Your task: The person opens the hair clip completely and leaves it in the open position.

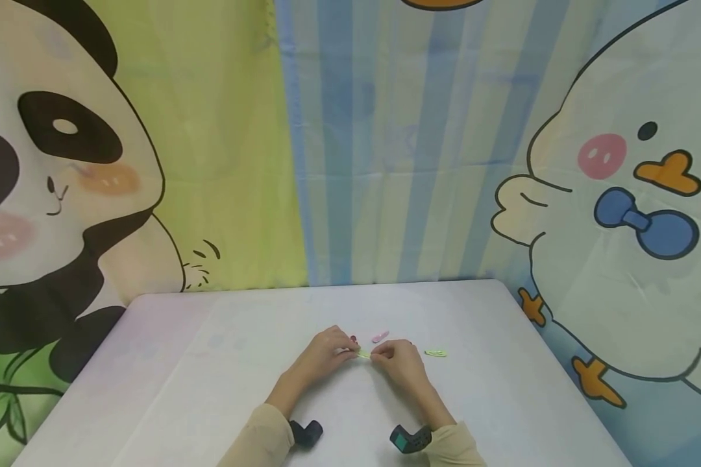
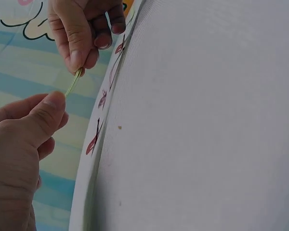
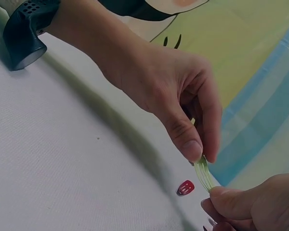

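Note:
Between my two hands stretches a slim yellow-green snap hair clip (image 1: pixel 364 355), pinched at one end by each. My left hand (image 1: pixel 327 351) grips one end with thumb and fingertips; the left wrist view shows this hand (image 2: pixel 19 130) at lower left. The other end sits in the thumb-and-finger pinch of my right hand (image 1: pixel 402 364), seen at lower right in the right wrist view (image 3: pixel 253 204). Held above the table, the clip shows its thin parallel strips (image 3: pixel 203 176). A red hair clip (image 3: pixel 185 187) lies just beyond the hands, partly hidden by the left one in the head view.
A pink hair clip (image 1: pixel 380 336) lies behind the hands on the white table (image 1: pixel 210 389). Another green clip (image 1: pixel 435 353) rests to the right of my right hand. Dark wrist cameras (image 1: pixel 410 439) sit near both cuffs. A patterned curtain (image 1: pixel 385 162) hangs behind the table.

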`<state>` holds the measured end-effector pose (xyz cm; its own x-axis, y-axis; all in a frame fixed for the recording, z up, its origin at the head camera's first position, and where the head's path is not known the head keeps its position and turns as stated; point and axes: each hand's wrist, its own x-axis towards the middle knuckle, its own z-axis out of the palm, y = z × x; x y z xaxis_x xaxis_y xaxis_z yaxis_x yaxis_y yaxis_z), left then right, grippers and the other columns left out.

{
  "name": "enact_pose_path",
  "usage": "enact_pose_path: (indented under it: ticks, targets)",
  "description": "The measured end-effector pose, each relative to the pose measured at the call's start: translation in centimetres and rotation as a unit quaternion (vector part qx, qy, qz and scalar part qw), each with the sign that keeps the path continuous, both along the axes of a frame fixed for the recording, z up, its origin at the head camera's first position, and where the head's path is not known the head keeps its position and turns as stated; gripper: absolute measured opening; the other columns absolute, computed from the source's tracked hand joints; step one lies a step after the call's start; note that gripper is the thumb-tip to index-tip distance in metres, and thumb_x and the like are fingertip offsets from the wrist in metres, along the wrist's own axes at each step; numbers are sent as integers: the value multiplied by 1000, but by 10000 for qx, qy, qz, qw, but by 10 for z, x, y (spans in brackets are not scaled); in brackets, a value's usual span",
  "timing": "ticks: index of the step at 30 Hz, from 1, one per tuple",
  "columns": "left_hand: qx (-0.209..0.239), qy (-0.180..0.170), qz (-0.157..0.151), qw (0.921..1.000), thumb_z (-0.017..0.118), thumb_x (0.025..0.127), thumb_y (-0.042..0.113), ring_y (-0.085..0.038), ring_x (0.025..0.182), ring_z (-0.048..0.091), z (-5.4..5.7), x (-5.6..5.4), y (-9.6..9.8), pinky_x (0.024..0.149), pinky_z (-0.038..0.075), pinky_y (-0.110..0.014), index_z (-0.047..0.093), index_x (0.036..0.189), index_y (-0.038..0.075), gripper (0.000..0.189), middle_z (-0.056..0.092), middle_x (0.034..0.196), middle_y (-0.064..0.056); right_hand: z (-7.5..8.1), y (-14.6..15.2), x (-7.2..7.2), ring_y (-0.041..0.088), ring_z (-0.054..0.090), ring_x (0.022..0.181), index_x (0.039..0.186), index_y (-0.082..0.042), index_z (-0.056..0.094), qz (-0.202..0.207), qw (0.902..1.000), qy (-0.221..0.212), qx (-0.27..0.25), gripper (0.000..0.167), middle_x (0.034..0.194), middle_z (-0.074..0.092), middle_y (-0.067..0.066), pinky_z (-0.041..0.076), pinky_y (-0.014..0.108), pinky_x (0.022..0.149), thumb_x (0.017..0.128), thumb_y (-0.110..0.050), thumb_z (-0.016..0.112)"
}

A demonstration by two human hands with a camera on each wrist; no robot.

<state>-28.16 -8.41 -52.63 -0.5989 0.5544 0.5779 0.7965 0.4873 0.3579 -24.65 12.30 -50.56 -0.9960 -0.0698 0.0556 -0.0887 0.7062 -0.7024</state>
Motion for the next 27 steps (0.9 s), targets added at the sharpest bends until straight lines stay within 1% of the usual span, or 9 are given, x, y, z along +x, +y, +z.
enact_pose_path:
  ticks: [4, 7, 12, 14, 17, 22, 24, 27]
  targets:
    - [200, -95, 87, 9997, 77, 77, 13, -7, 80, 59, -3, 3, 3, 71, 47, -21, 75, 89, 15, 12, 71, 84, 6, 1, 1, 2, 10, 52, 66, 83, -15, 74, 37, 10000, -32, 5, 7, 73, 67, -5, 43, 27, 63, 82, -22, 74]
    - [451, -226, 185, 9986, 78, 77, 12, -8, 76, 59, -5, 5, 5, 68, 47, -21, 76, 89, 14, 12, 71, 82, 5, 0, 1, 2, 10, 52, 67, 83, -16, 74, -15, 10000, -70, 13, 6, 75, 67, -5, 42, 27, 63, 83, -21, 73]
    - [629, -451, 455, 9960, 78, 77, 15, -3, 73, 59, -11, 5, 9, 68, 46, -17, 76, 91, 15, 14, 70, 80, 7, -2, 2, 1, 9, 55, 70, 84, -14, 73, -193, 9998, -50, 12, 6, 79, 70, -4, 44, 29, 66, 82, -19, 73]
    - [657, -599, 586, 9943, 77, 78, 16, -2, 73, 58, -12, 6, 11, 67, 46, -17, 76, 92, 16, 14, 70, 80, 7, -2, 2, 1, 10, 56, 71, 84, -12, 73, -245, 9997, -17, -20, 7, 79, 70, -3, 45, 30, 67, 82, -19, 73]
    - [788, -952, 766, 9894, 76, 79, 16, -3, 73, 58, -11, 9, 13, 67, 47, -19, 77, 92, 17, 14, 70, 82, 6, -2, 2, 1, 10, 56, 72, 83, -10, 73, -289, 9996, 17, -78, 8, 79, 70, -3, 45, 31, 68, 81, -18, 73]
    - [911, -1600, 1075, 9770, 74, 81, 18, -4, 76, 58, -10, 13, 16, 69, 46, -21, 76, 94, 20, 13, 71, 88, 6, -1, 2, 2, 11, 55, 72, 83, -10, 73, -305, 9994, 99, -142, 5, 79, 70, -2, 44, 31, 69, 83, -16, 71]
    - [905, -1811, 1205, 9718, 73, 82, 19, -3, 75, 57, -10, 13, 17, 69, 45, -21, 76, 94, 22, 12, 71, 88, 8, 0, 2, 2, 11, 54, 71, 82, -11, 73, -330, 9993, 105, -131, 5, 78, 70, -2, 44, 31, 69, 83, -15, 71]
    - [987, -2057, 1321, 9646, 72, 83, 21, -3, 74, 56, -9, 15, 20, 69, 45, -22, 76, 94, 23, 11, 71, 86, 9, 3, 4, 2, 11, 55, 72, 83, -13, 73, -386, 9992, 70, -102, 3, 79, 70, -3, 44, 31, 69, 83, -15, 71]
